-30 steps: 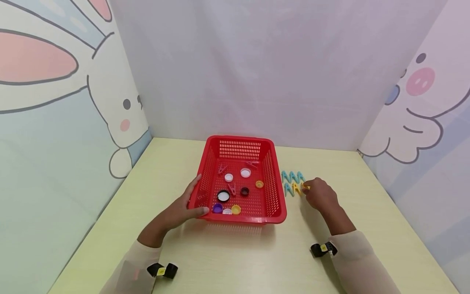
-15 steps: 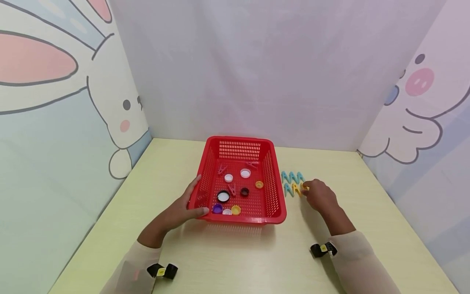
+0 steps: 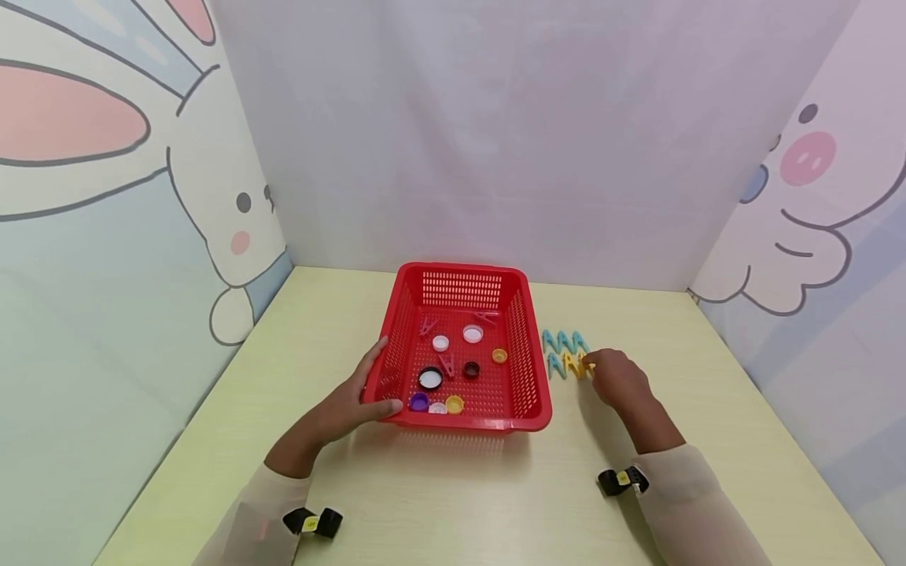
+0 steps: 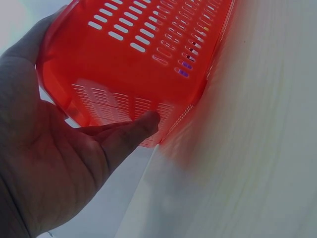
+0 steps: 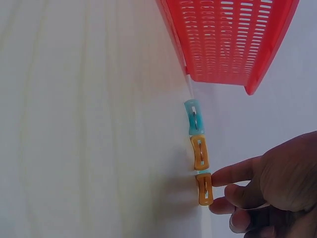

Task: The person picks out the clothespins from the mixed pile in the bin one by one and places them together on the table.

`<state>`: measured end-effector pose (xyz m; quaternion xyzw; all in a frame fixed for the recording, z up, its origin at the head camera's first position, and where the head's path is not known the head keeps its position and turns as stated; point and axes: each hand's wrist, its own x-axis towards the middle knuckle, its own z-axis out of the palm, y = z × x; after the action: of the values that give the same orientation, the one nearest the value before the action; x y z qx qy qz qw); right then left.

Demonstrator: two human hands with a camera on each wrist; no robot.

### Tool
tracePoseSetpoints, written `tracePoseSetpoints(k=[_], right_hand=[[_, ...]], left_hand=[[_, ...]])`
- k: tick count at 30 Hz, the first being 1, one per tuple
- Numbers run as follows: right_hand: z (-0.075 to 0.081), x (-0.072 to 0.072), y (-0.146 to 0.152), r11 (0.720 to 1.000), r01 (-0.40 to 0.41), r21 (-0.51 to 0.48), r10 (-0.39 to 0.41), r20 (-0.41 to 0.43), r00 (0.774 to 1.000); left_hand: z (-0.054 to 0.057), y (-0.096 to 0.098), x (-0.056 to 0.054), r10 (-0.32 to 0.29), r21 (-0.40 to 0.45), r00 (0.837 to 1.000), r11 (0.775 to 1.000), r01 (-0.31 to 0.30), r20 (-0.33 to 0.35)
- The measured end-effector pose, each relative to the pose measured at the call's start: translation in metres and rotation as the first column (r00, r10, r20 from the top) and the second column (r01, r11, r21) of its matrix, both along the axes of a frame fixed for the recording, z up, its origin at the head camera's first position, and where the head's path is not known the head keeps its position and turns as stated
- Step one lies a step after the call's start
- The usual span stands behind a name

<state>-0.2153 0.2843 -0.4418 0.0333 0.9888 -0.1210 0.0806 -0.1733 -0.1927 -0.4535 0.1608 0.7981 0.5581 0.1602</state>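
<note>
My left hand (image 3: 348, 409) holds the red plastic basket (image 3: 456, 422) at its near left corner, thumb along the front rim and fingers along the left side. In the left wrist view the hand (image 4: 59, 163) lies against the basket's outer wall (image 4: 109, 64). At the right of the basket, my right hand (image 3: 619, 381) touches the end yellow clothespin (image 5: 205, 189) with its fingertips. Another yellow clothespin (image 5: 200, 152) and a teal clothespin (image 5: 194, 118) stand in line with it. Behind them is a row of teal clothespins (image 3: 564, 341).
Inside the basket lie pink clothespins (image 3: 447, 365), a black-rimmed lid (image 3: 430, 378), a purple cap (image 3: 419, 402), yellow caps (image 3: 454, 404) and white lids (image 3: 473, 333). The pale table (image 3: 439, 495) meets a plain back wall (image 3: 495, 157) and cartoon-printed side walls (image 3: 106, 314).
My right fingers have shifted slightly back from the end yellow clothespin, and more of it shows, standing beside the other yellow one. The left hand and basket stay in place.
</note>
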Motion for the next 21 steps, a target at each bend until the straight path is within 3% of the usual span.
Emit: tracePoseSetpoints(k=[21], right_hand=[[0.0057, 0.0009, 0.0000, 0.999, 0.047, -0.010, -0.047, -0.011, 0.999]], left_hand=[[-0.0012, -0.0003, 0.0000, -0.004, 0.003, 1.000, 1.000, 0.004, -0.003]])
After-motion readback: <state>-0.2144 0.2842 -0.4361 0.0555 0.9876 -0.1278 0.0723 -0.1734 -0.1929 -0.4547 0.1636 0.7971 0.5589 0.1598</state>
